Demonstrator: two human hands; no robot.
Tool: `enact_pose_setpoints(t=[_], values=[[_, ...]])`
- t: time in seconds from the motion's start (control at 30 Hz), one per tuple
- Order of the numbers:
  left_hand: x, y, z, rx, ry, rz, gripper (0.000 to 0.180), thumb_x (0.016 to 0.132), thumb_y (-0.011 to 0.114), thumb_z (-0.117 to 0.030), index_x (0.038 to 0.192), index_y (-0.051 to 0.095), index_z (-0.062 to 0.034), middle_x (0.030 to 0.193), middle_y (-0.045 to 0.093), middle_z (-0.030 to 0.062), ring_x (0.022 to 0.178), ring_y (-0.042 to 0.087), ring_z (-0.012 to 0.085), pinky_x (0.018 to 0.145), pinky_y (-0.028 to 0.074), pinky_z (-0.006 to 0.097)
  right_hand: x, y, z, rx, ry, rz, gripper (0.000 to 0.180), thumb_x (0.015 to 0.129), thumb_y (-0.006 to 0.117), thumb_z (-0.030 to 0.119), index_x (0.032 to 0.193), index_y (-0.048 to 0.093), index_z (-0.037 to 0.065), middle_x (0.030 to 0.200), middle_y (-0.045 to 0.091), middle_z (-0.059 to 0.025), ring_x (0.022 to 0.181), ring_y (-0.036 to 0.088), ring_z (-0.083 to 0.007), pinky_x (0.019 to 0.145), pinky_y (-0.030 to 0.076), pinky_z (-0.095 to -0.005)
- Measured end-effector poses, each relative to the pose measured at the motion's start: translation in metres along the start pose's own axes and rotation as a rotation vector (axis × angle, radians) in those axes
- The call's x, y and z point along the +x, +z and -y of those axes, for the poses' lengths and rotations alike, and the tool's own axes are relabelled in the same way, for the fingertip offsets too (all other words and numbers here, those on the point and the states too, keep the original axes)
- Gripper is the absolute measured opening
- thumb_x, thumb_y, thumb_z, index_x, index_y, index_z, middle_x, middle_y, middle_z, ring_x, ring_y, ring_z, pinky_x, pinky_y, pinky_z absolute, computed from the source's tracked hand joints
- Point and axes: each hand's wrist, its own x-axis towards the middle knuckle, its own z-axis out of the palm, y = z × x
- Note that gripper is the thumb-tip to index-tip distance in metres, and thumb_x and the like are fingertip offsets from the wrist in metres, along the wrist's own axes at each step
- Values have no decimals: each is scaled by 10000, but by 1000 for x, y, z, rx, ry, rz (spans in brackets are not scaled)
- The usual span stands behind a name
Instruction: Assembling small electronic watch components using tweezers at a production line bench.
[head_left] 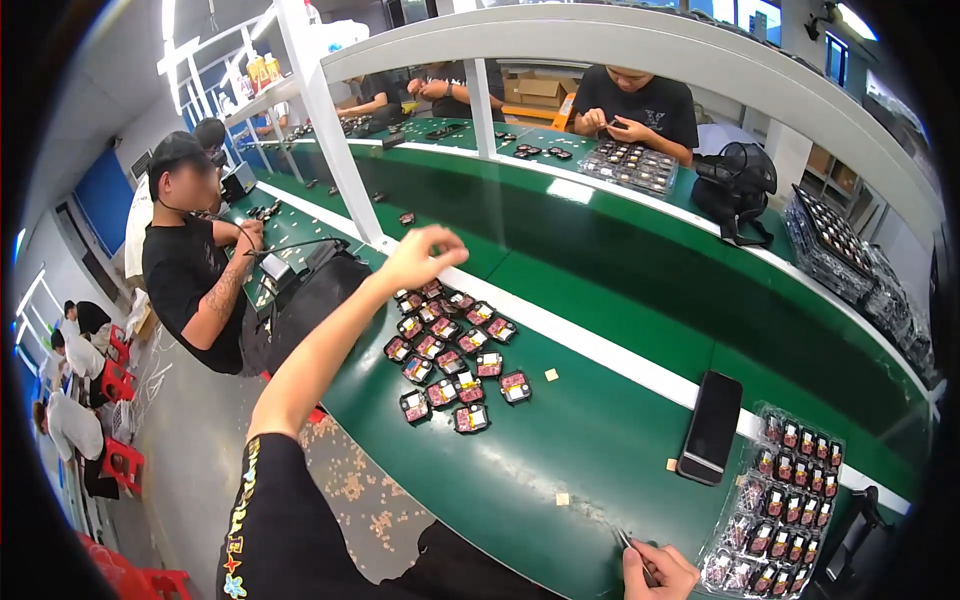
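My left hand point(425, 258) is stretched out over the far side of the green table, its fingers loosely bent and nothing visible in them. Below it lies a cluster of small black electronic modules point(450, 360) with reddish boards and pale labels. My right hand point(660, 572), at the lower edge, is closed round a pair of thin metal tweezers point(627, 541), with the tips pointing up and left over the table. A small cream square pad point(562, 499) lies left of the tweezers.
A black phone point(711, 428) rests near the white rail. Beside it a clear tray point(780, 500) holds rows of modules. Beyond the rail runs a green conveyor belt point(640, 330). A black bag point(310, 300) sits left of my arm. Co-workers sit left and across.
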Motion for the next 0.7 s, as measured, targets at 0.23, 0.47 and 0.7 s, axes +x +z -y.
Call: enact_pose_setpoints(t=[0.23,0.47,0.7], values=[[67,13,142,459,-519,-109,634,1004,736,-347,1589,552,-188,1542,576,186,1451,555,430,1175,507,597,0,7,-28,7,15,-42,154,1002,821,58,1075,786,-74,864,628,-13,722,564,-65,635,436,-233],[78,24,161,426,-436,-209,383,1001,714,-243,1361,631,-141,1370,670,159,1332,623,414,1057,555,606,-1,9,-20,-50,88,-55,145,1003,817,54,1071,791,-72,856,630,-9,732,583,-69,635,446,-236],[63,13,95,189,-173,-232,466,988,744,-171,1429,613,-100,1318,685,174,1315,633,393,1105,536,521,-8,1,-7,-71,26,-51,186,986,840,78,1111,818,-58,848,672,-27,736,603,-83,653,464,-238]])
